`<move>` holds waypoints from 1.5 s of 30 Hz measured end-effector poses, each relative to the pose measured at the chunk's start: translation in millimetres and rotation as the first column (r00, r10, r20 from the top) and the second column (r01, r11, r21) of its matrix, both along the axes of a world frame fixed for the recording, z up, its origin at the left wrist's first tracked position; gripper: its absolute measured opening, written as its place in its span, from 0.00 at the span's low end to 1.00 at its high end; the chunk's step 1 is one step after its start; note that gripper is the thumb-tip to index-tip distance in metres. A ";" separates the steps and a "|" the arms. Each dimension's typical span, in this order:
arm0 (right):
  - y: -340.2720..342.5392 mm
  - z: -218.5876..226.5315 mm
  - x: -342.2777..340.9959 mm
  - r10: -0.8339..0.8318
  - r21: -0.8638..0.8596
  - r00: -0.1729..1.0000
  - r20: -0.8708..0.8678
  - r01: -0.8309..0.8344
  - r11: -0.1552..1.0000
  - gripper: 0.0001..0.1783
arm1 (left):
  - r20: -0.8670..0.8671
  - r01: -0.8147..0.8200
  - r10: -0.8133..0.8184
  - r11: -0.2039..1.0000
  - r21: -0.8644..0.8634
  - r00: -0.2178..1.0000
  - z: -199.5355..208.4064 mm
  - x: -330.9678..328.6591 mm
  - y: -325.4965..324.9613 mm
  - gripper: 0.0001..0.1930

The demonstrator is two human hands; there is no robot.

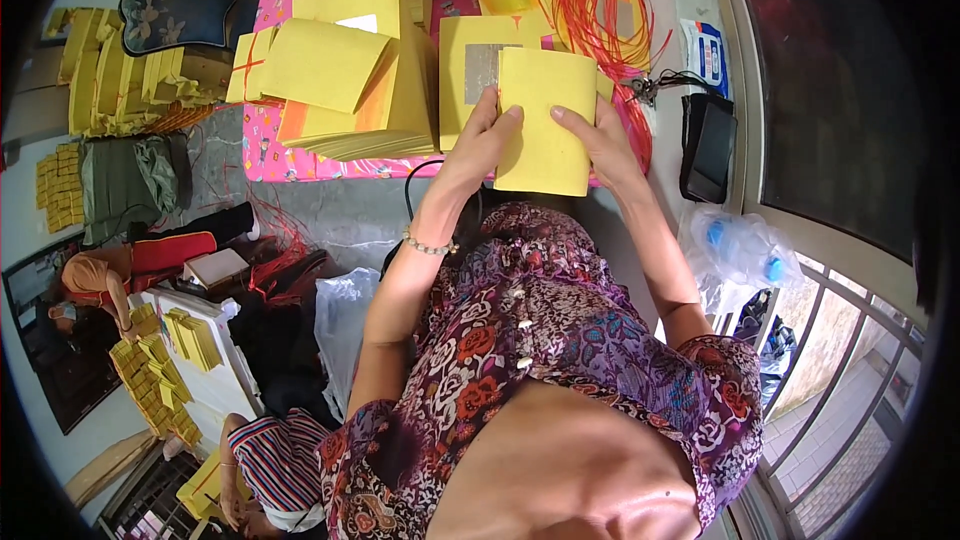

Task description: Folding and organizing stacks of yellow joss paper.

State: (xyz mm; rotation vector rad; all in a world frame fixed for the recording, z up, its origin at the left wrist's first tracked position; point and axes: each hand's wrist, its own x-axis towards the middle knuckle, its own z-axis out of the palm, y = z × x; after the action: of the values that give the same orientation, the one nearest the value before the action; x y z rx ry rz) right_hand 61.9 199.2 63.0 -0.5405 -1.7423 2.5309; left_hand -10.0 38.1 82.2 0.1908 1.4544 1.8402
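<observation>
Between my two hands, over the near edge of the table, is a stack of yellow paper sheets, slightly curved. My left hand grips its left edge, the thumb lying on the front face. On the opposite edge my right hand holds it the same way, thumb on top. Just behind it lies yellow paper with a grey-silver square. A tall pile of yellow paper stands to the left, a loose folded sheet resting on it. Beside that is a small yellow bundle tied with red string.
A pink patterned cloth covers the table. Red strings lie tangled at the far right, near keys and a black phone. Plastic bags hang by the railing. Two other people work at a white table on the left.
</observation>
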 end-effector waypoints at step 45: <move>12.0 14.6 7.3 -0.126 0.278 0.985 -0.121 0.156 0.948 0.14 | -0.252 -0.176 0.205 0.975 0.134 0.946 -4.9 33.0 6.7 0.18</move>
State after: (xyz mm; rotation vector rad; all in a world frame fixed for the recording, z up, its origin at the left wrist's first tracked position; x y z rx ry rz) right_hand 69.2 211.1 77.6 -0.4896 -1.9110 2.1206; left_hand 23.0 44.8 77.3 0.3742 1.5993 2.1190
